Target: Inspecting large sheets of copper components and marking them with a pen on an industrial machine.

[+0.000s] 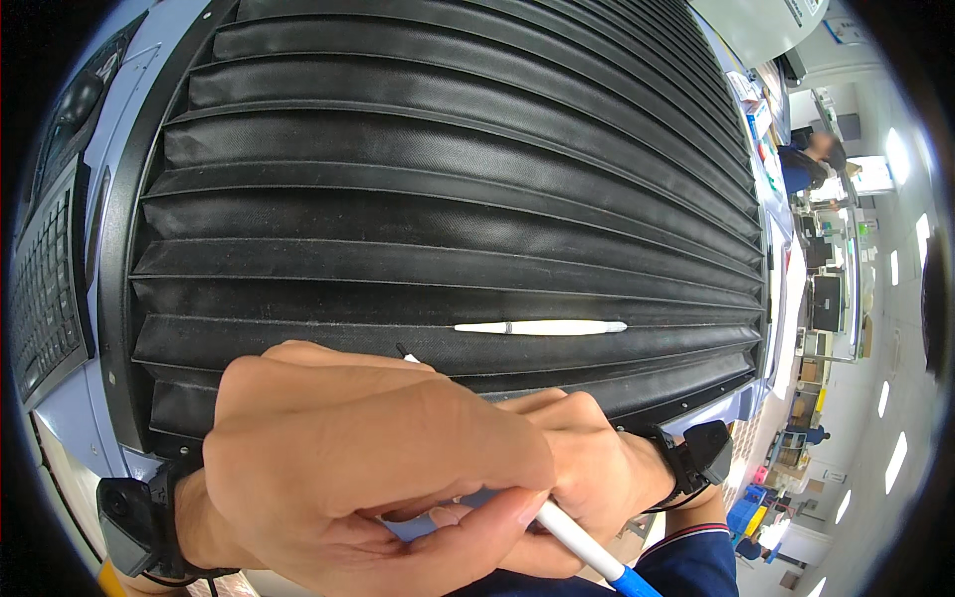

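My left hand point(368, 458) is in front, its fingers closed round a white pen with a blue end point(582, 542), which slants out toward the lower right. A thin black tip point(403, 350) shows just beyond the knuckles; whether it belongs to the same pen I cannot tell. Close behind, my right hand point(577, 438) is closed against the left, its fingers mostly hidden, and what it grips cannot be seen. Beyond both hands, a slim white pen-like stick point(542, 327) with a dark band lies sideways on the black pleated cover point(428, 209).
At the left stand a keyboard point(50, 284) and a dark mouse point(80, 99) on a pale blue surface. A rounded light-coloured machine part point(766, 25) is at the upper right. Farther right, a person point(811, 164) is among workbenches. Black devices are strapped to both my wrists.
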`<act>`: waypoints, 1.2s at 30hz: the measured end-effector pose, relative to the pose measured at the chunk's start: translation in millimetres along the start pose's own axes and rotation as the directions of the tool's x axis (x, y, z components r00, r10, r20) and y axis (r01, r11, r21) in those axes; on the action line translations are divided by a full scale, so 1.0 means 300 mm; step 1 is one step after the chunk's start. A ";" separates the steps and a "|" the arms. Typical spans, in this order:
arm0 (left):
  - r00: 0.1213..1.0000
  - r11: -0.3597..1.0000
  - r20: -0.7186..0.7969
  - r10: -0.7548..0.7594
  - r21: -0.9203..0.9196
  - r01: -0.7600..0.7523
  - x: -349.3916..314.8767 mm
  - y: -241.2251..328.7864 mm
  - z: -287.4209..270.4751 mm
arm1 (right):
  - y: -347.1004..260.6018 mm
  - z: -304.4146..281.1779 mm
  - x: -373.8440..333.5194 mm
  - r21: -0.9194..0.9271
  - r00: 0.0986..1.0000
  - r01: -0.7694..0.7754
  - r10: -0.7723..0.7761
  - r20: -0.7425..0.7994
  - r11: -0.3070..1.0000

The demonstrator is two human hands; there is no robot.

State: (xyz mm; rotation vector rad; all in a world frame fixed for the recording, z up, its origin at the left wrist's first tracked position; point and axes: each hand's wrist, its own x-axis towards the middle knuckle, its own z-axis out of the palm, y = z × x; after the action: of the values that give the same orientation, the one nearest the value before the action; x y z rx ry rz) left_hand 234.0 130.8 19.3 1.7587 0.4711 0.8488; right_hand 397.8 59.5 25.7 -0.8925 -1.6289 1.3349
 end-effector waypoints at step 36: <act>0.873 1.000 -0.489 0.002 0.018 0.007 0.097 -0.062 -0.212 | 0.032 -0.228 0.045 -0.035 0.862 0.031 -0.045 -0.505 0.999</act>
State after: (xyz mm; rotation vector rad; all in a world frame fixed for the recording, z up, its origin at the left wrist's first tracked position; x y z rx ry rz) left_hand 208.1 198.5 21.8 1.5480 0.8143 1.3005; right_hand 455.0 100.4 24.8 -1.1111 -1.2428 0.9434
